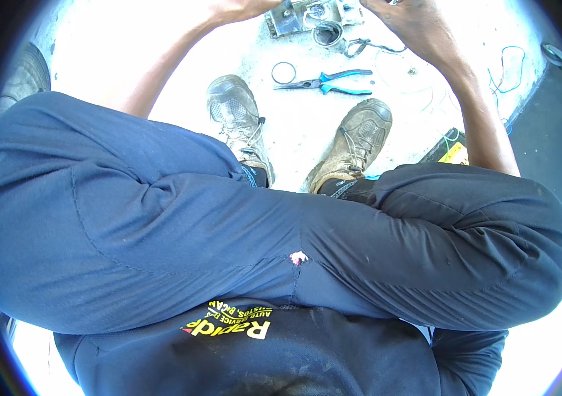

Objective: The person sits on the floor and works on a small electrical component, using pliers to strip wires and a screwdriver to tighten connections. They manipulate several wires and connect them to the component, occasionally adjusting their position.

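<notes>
At the top edge my left hand reaches toward the left side of a grey metal mechanical part; its fingers run out of the picture. My right hand is on the part's other side, its fingers bent together and partly cut off, so what they hold does not show. A round, hollow metal piece sits at the part's near side, with a dark cable beside it. Closer to my feet lie long-nose pliers with blue and black handles. A thin ring lies by their jaws.
My two shoes stand on the pale, brightly lit floor below the pliers. Thin loose wires lie to the right, near a dark panel or mat. A yellow and black item shows beside my right knee. A dark tyre-like object is at the far left.
</notes>
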Demonstrator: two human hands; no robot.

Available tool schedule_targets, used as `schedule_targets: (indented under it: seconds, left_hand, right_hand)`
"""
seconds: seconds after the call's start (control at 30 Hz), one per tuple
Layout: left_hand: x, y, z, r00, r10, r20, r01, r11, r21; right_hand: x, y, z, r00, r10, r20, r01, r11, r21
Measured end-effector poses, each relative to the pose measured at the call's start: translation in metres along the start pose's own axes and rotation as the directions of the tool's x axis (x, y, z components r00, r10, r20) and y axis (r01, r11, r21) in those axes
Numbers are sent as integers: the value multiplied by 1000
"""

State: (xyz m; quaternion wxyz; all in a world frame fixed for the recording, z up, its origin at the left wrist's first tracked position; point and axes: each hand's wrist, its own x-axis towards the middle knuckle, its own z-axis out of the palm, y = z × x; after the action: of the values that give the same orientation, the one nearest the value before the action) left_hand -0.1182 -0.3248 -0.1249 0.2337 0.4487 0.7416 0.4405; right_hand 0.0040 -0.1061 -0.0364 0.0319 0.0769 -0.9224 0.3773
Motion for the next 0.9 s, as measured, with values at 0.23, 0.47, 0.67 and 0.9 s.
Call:
schedule_targets:
  seconds: [0.23,0.47,0.67,0.9]
  left_hand:
    - [-1,-2,1,966,255,41,-257,943,211]
    - [-4,-1,-1,969,217,120,-244,919,309]
    - [-6,-3,-2,953,260,154,-299,883,361]
    - [-8,2,-5,950,309,49,-310,910,274]
  right_hand:
    - [-9,-9,-10,993,114,-27,-114,993,24]
    - [-14,-1,-11,968,215,-131,-187,961,202]
    - [-20,3,-22,935,344,-82,-327,930,166]
    - [-39,34,-35,914,403,-38,-339,813,474]
